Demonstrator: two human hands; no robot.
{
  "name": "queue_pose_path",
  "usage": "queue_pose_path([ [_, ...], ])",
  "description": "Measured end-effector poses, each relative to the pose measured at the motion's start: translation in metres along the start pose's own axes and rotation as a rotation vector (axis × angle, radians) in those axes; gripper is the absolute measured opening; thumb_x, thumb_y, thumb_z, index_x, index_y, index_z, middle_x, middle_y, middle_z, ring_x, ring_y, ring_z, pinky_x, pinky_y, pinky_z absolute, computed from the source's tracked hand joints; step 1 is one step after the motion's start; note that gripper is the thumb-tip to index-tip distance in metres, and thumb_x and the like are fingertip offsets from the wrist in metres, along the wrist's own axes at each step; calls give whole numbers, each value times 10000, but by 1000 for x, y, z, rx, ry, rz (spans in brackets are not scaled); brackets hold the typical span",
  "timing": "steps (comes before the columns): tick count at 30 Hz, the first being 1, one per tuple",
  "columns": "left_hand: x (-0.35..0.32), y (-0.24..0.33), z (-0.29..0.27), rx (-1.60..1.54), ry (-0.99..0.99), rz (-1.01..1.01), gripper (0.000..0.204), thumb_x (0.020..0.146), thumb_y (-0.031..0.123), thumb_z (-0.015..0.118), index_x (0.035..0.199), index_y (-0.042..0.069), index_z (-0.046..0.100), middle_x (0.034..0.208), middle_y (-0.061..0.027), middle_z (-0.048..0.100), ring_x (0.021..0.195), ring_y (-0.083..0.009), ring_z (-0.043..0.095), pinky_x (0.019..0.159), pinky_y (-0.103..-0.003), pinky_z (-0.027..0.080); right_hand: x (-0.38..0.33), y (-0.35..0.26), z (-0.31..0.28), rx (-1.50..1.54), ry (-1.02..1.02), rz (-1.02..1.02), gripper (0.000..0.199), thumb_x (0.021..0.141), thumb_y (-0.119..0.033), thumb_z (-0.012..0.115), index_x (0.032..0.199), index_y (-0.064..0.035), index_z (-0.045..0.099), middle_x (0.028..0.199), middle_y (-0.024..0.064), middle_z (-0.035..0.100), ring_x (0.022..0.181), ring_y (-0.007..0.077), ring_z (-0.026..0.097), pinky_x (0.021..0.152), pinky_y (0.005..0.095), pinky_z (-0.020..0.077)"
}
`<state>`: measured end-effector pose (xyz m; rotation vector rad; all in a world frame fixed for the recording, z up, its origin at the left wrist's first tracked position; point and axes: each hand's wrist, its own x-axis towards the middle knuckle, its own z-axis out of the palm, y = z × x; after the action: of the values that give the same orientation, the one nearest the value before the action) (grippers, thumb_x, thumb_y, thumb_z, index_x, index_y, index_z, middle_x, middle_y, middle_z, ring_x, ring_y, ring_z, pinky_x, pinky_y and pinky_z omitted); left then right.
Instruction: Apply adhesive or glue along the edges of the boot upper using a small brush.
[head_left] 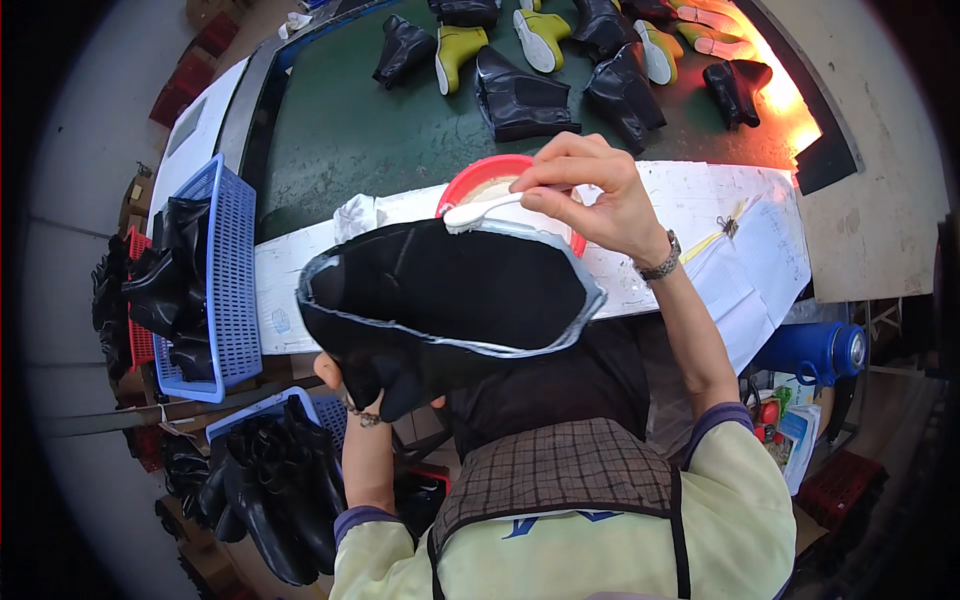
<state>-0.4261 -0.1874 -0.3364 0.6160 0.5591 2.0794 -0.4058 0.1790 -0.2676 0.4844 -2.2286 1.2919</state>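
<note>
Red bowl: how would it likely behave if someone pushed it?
The red bowl might spill, since its top is open and pale material shows inside. It would probably slide rather than roll, sitting mouth-up on the white tabletop.

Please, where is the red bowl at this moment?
In the head view, the red bowl sits upper centre on the white work surface, just beyond the black boot and partly hidden behind the right hand.

"What's the shirt like?"
"Pale yellow-green, with purple cuffs and a blue print in front."
"And over it?"
"A brown plaid apron, edged in black."
"Anything on the wrists?"
"A linked metal band right, a bracelet left."
</note>
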Motion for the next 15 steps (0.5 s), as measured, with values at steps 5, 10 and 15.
queue_pose_path([
  [5, 11, -1, 1, -32, -5, 16, 937, 736, 450, 752, 1449, -54, 413, 1137, -341, 596, 797, -484, 664, 617, -548, 581, 5, 2, -4, -7, 21, -47, 112, 817, -129, 805, 920, -87, 796, 845, 20, 689, 790, 132, 609, 768, 290, 398],
  [10, 29, -17, 3, -89, -15, 14, 947, 739, 445, 753, 1461, -54, 399, 1179, -343, 587, 826, -501, 665, 632, -560, 586, 8, 0, -7, -105, -74, -67, 109, 810, -140, 810, 913, -103, 801, 838, 6, 682, 777, 117, 599, 776, 294, 378],
  [15, 50, -35, 9, -137, -38, 4, 957, 742, 441, 755, 1472, -53, 385, 1220, -344, 577, 855, -517, 666, 648, -571, 591, 25, -3, 2, -117, -161, -152, 127, 795, -165, 829, 913, -125, 803, 843, -8, 672, 786, 112, 582, 788, 297, 348],
])
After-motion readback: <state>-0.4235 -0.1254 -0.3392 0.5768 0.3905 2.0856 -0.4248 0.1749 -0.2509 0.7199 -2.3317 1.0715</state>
